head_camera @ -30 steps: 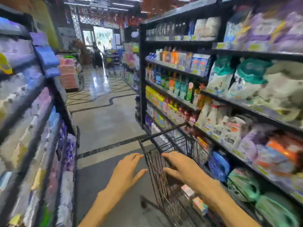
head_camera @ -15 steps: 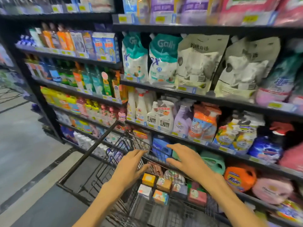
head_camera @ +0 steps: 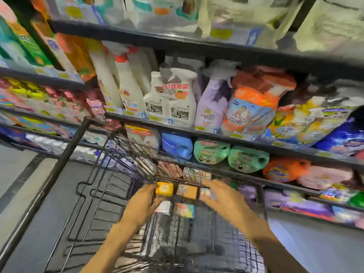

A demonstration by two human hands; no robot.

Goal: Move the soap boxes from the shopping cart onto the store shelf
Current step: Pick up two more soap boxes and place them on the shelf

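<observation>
Several small soap boxes lie in the black wire shopping cart [head_camera: 65,154]: a yellow box [head_camera: 165,189], a tan box [head_camera: 187,191], a pale box [head_camera: 205,194], a white box [head_camera: 164,207] and a multicoloured box [head_camera: 184,210]. My left hand [head_camera: 144,203] reaches into the cart and its fingers touch the left side of the yellow box. My right hand [head_camera: 226,200] reaches in with fingers spread over the pale box at the row's right end. The frame is blurred, so neither grasp is plain. The store shelf [head_camera: 197,133] stands right behind the cart.
The shelves hold spray bottles [head_camera: 171,99], refill pouches [head_camera: 250,109], blue [head_camera: 177,144], green [head_camera: 211,151] and orange [head_camera: 283,170] detergent jugs. Grey floor [head_camera: 17,166] lies to the left of the cart.
My view has dropped and moved closer to the cart. Both hands have gone from the cart's rim down into the basket, to the row of soap boxes.
</observation>
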